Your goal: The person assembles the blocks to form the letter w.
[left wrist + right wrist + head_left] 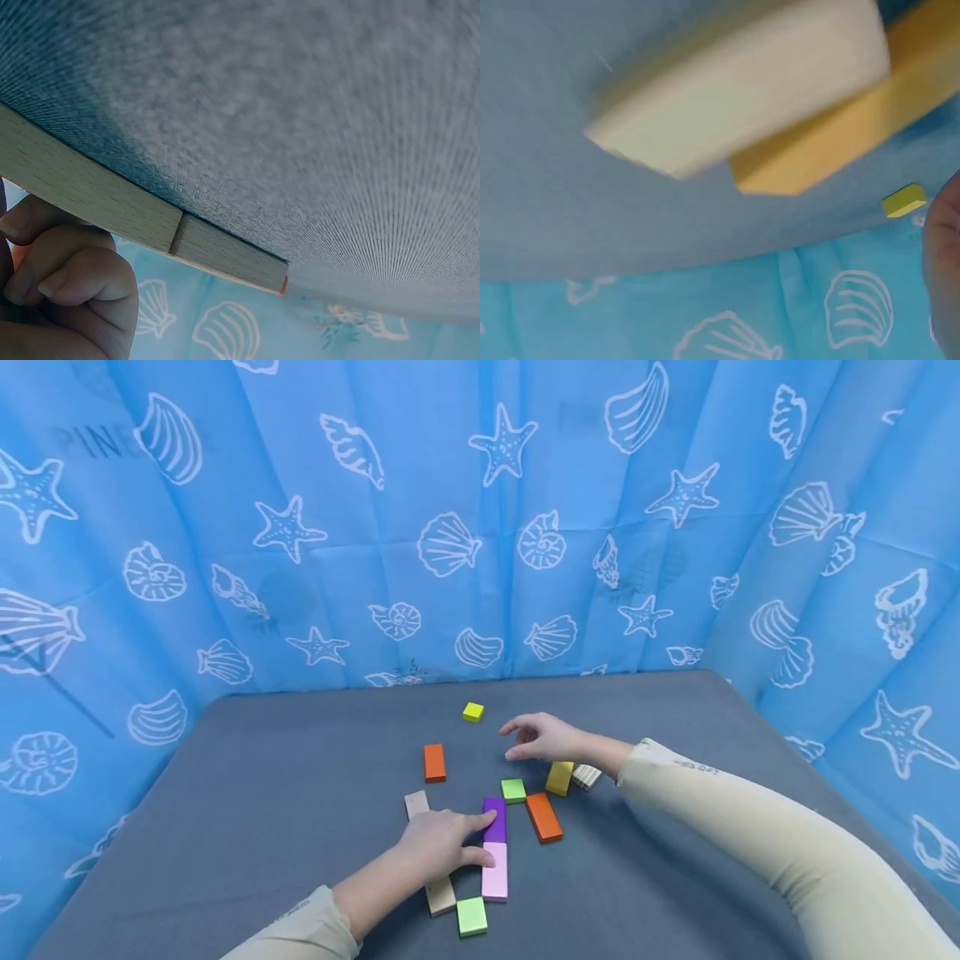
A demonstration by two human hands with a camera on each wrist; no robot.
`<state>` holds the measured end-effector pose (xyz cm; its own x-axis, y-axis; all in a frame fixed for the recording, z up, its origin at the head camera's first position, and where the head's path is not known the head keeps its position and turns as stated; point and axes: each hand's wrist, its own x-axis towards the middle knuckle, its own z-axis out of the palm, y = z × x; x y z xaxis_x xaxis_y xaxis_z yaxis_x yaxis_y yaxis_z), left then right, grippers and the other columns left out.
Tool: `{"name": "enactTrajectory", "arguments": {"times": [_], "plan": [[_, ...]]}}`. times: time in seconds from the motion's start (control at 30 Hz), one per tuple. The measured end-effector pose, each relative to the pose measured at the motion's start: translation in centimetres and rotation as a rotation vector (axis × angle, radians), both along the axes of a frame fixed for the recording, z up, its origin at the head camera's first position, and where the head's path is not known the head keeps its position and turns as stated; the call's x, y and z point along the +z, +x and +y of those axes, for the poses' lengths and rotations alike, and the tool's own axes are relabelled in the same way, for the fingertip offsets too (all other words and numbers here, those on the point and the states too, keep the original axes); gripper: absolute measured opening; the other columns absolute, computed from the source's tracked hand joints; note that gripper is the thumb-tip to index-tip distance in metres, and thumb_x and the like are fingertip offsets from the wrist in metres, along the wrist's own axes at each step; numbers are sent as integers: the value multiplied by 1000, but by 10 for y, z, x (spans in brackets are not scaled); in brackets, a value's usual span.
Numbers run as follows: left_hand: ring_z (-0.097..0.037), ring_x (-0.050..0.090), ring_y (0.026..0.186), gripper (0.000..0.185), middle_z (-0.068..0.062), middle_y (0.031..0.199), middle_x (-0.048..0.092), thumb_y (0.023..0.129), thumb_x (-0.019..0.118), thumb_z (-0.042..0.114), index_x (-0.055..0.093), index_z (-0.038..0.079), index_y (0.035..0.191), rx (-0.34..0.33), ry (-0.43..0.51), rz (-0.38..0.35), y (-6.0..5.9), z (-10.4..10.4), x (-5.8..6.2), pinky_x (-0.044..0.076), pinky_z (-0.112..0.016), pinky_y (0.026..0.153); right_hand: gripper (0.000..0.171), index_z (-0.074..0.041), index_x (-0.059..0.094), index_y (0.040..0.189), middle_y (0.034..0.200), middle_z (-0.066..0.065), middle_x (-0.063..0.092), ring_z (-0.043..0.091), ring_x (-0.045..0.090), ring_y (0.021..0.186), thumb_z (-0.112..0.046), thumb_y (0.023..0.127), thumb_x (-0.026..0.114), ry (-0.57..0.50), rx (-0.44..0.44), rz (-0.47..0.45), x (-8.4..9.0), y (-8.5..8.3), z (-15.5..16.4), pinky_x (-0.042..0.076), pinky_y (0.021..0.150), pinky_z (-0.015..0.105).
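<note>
While the left hand (442, 841) rests flat on the grey table (262, 793), its straight fingertips touch the purple block (494, 820) and the pink block (494, 871) laid end to end. We see a pale wooden block (440, 894) running under that hand, gripped by nothing. Our right hand (542, 739) hovers with fingers loosely spread, holding nothing, just above the yellow block (558, 777) and near the small yellow-green cube (472, 712).
</note>
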<state>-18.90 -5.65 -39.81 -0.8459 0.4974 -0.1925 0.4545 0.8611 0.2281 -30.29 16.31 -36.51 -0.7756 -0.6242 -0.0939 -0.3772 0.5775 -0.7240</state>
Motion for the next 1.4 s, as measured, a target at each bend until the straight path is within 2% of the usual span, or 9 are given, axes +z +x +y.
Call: {"name": "enactTrajectory", "arguments": {"times": [0.17,0.4,0.47,0.63,0.7,0.87,1.07,1.23,1.4], "plan": [[-21,65,103,65,-4,120,67,81,65,60,56,32,139,-8,-11,-1,2,2,0,51,-39,74,55,-1,50,140,100,4,63,18,59,93,-22,92,69,105,79,15,-5,-19,-32,48,86,35],[-19,66,99,64,-1,118,69,82,64,61,56,33,139,-24,-24,6,5,5,-1,52,-38,72,71,-13,39,150,98,3,57,17,52,89,-32,90,72,239,135,-55,-19,-30,-75,44,78,29],[-19,66,98,64,-1,117,69,81,64,62,55,34,139,-27,-24,7,5,6,-1,52,-37,71,71,-15,39,150,103,5,56,18,51,93,-33,89,72,259,136,-75,-24,-33,-81,43,80,30],[-19,66,99,64,0,119,68,82,64,61,56,33,139,-32,-10,12,7,7,0,52,-38,73,70,-17,44,147,126,8,53,20,48,107,-39,88,72,320,119,-89,-29,-36,-91,40,95,39],[-19,66,100,64,0,119,68,82,64,60,55,33,139,-30,-10,15,7,7,0,52,-38,73,69,-16,47,145,127,8,53,21,48,108,-40,86,74,331,110,-86,-29,-36,-94,40,97,40],[-18,66,96,64,-1,115,70,82,65,60,56,32,138,-32,-18,34,4,4,0,51,-36,68,59,-11,51,132,115,5,54,20,49,103,-30,84,79,267,64,-88,-27,-34,-99,41,94,38],[-18,66,90,64,-2,109,71,81,65,60,57,31,138,-26,-26,37,-1,1,0,48,-32,61,37,-7,50,109,104,7,58,21,54,93,-5,83,77,121,-76,-100,-20,-30,-99,46,87,35],[-20,67,90,64,-4,109,71,80,66,60,59,30,136,-38,-24,63,-2,0,-1,48,-33,59,31,-2,53,110,100,12,63,22,58,86,3,85,71,-5,-158,-133,-11,-21,-87,51,77,34],[-21,67,93,64,-4,112,71,80,67,60,59,30,136,-35,-22,64,-1,0,1,48,-34,60,33,1,55,120,98,14,61,23,62,81,1,89,67,-128,-198,-164,6,-5,-63,54,73,36]]}}
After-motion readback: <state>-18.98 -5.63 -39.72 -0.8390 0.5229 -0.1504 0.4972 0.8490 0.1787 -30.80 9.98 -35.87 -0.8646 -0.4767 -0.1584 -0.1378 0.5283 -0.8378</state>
